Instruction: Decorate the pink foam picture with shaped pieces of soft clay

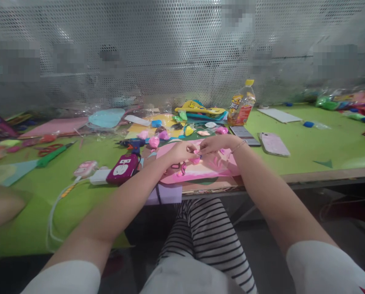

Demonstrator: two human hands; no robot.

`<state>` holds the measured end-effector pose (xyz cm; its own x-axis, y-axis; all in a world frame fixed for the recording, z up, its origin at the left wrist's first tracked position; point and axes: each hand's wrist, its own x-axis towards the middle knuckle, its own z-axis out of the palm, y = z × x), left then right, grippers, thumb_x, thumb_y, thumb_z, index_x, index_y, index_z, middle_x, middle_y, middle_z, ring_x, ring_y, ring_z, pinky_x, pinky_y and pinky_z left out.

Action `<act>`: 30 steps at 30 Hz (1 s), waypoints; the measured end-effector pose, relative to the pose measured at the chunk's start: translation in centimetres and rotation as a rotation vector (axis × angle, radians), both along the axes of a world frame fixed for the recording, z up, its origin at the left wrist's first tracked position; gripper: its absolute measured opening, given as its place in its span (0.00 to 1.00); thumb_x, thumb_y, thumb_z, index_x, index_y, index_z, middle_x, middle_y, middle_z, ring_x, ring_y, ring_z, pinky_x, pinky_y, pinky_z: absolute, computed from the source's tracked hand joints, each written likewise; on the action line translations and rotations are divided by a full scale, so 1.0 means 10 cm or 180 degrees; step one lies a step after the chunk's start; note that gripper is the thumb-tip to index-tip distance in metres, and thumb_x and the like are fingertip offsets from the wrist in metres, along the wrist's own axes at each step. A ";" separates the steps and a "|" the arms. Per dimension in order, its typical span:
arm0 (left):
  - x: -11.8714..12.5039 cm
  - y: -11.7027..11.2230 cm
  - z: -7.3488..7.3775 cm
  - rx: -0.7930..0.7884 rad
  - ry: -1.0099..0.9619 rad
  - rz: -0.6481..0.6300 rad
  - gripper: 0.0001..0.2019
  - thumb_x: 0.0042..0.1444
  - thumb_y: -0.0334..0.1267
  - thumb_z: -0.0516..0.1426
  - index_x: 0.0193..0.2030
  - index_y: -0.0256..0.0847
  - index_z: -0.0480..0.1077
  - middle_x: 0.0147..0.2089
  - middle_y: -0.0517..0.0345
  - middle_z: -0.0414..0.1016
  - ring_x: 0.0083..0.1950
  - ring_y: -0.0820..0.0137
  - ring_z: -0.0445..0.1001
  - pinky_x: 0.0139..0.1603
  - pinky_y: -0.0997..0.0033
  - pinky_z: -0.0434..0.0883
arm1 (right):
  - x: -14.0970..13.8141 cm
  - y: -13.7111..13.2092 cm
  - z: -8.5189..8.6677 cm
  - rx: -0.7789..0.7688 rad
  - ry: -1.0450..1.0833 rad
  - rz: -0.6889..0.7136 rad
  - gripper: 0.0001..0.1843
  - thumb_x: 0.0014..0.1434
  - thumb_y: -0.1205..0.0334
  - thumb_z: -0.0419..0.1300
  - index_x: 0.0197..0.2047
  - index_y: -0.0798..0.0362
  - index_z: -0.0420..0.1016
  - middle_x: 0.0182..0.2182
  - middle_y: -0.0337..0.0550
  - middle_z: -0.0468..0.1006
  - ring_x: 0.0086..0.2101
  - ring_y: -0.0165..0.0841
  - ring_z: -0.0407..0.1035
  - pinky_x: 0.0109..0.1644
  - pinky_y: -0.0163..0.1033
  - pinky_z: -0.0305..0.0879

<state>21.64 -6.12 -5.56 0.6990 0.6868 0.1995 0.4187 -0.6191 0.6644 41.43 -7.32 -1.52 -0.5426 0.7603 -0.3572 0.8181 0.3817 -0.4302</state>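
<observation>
My single head view, facing forward and down
I look from above the striped trousers (pixel 214 224), near the green table (pixel 309 143), across to the perforated screen (pixel 176 41).

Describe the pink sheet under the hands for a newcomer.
On the green table, find the edge nearest the striped trousers. Under the left hand and right hand lies the pink sheet. Small pink pieces distinguish it from the pink paper farther left.

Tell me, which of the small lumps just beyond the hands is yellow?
The yellow lump just beyond the left hand, between the purple lump and the peach lump. Neighbouring lumps are pink, purple, peach or white.
</observation>
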 end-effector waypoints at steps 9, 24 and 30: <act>0.00 0.06 0.04 -0.0333 -0.0035 0.0384 0.21 0.54 0.53 0.52 0.26 0.37 0.72 0.16 0.64 0.60 0.18 0.75 0.60 0.19 0.75 0.56 | 0.01 0.04 -0.04 0.0133 0.0128 -0.0090 0.21 0.57 0.43 0.55 0.25 0.53 0.63 0.21 0.35 0.65 0.21 0.25 0.57 0.26 0.34 0.54; -0.39 0.27 0.57 0.0074 -0.1258 0.1384 0.19 0.62 0.46 0.46 0.45 0.39 0.72 0.48 0.52 0.76 0.44 0.70 0.74 0.44 0.71 0.70 | 0.03 -0.01 0.05 0.0505 0.0375 -0.0545 0.23 0.57 0.40 0.52 0.28 0.53 0.66 0.24 0.39 0.68 0.23 0.27 0.60 0.27 0.34 0.56; -0.88 0.52 0.88 0.0818 0.0212 0.1540 0.12 0.50 0.41 0.58 0.40 0.37 0.75 0.40 0.53 0.78 0.41 0.67 0.74 0.43 0.72 0.68 | 0.03 0.06 -0.05 0.0902 0.0568 -0.0751 0.20 0.62 0.46 0.45 0.28 0.53 0.63 0.24 0.38 0.66 0.22 0.26 0.59 0.25 0.33 0.54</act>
